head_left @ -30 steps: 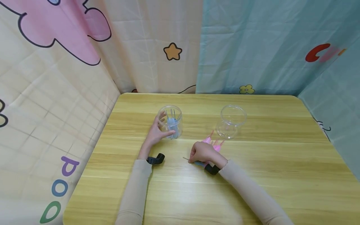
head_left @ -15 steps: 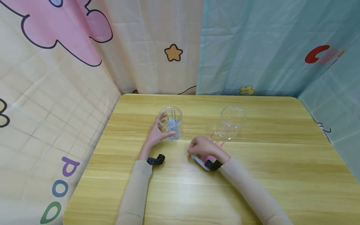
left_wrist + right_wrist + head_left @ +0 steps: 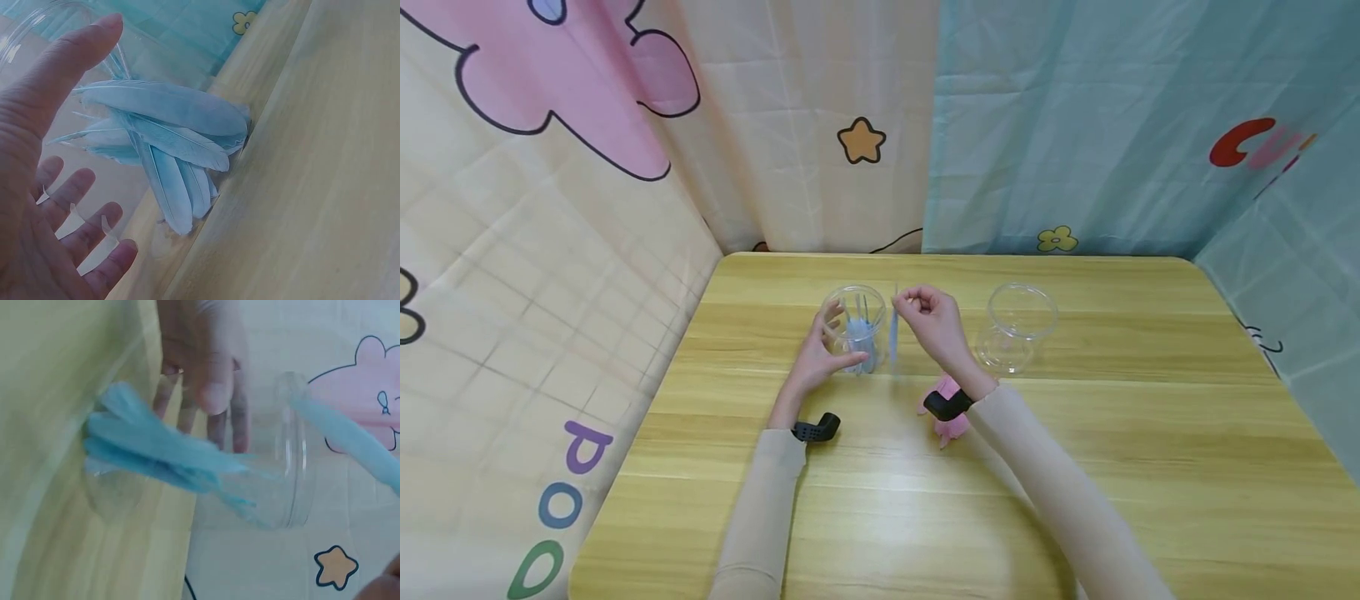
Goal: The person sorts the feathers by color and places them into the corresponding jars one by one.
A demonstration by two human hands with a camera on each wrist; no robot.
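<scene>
A pale wood-grained table (image 3: 1150, 467) bears a cluster of pink feathers (image 3: 952, 429), with a clear jar (image 3: 878, 321) of blue feathers (image 3: 860, 332) beyond and left of that cluster, and a second see-through jar (image 3: 1013, 343) beyond and right of it.

Both arms are stretched forward, the left forearm (image 3: 756, 508) set nearly straight ahead and the right forearm (image 3: 1060, 483) slanted inward. Each is covered by a sleeve down to the wrist. The left hand (image 3: 820, 348) is held in a rounded grip, its thumb (image 3: 65, 69) set well apart from the slightly curved, parted fingers (image 3: 80, 240). The right hand (image 3: 934, 323) is held raised, with its thumb and forefinger pinched together; its remaining fingers are curled. In the right wrist view, only part of it is shown, at the lower corner.
</scene>
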